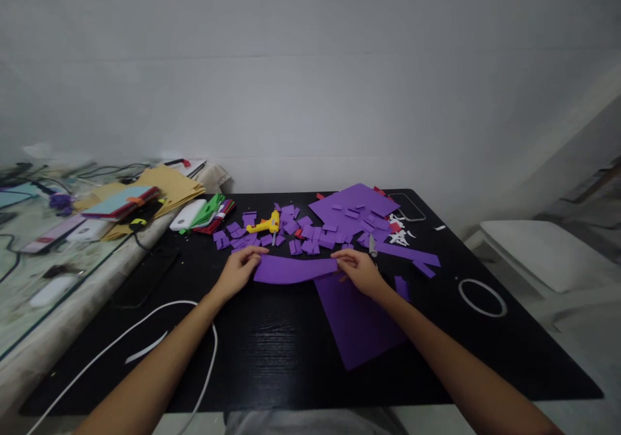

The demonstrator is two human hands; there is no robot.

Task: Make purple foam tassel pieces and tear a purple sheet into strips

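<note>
A wide purple strip point(295, 270) is stretched between my two hands above the black table point(272, 357). My left hand point(239, 270) pinches its left end, and my right hand point(358, 269) pinches its right end. The strip bows slightly along its length. Under my right hand and forearm lies a larger purple sheet point(361, 328), partly hidden. Small folded purple pieces point(310, 239) are scattered behind the strip. Among them rests a yellow glue gun point(264, 225). Farther back is another large purple sheet point(352, 202).
Purple strips point(407, 252), white scraps point(398, 233) and a white ring point(482, 297) lie to the right. A white cable point(145, 322) curves across the left. Coloured sheets point(211, 211) and a glass-topped table point(29, 292) stand at left; a white stool point(528, 254) is at right.
</note>
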